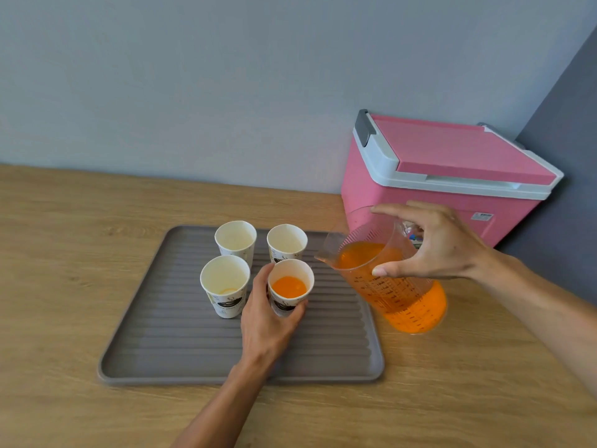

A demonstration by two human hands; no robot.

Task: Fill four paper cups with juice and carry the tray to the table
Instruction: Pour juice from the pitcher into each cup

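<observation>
Four paper cups (258, 263) on tray (135, 357), left hand (269, 315) gripping juice-filled cup (289, 287), right hand (436, 244) clasping tilted jug (397, 286) beside it

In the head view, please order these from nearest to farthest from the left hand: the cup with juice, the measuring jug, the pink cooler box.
1. The cup with juice: held in the left hand, on the tray.
2. The measuring jug: to the right, tilted, held by the right hand.
3. The pink cooler box: far right, against the wall.
</observation>
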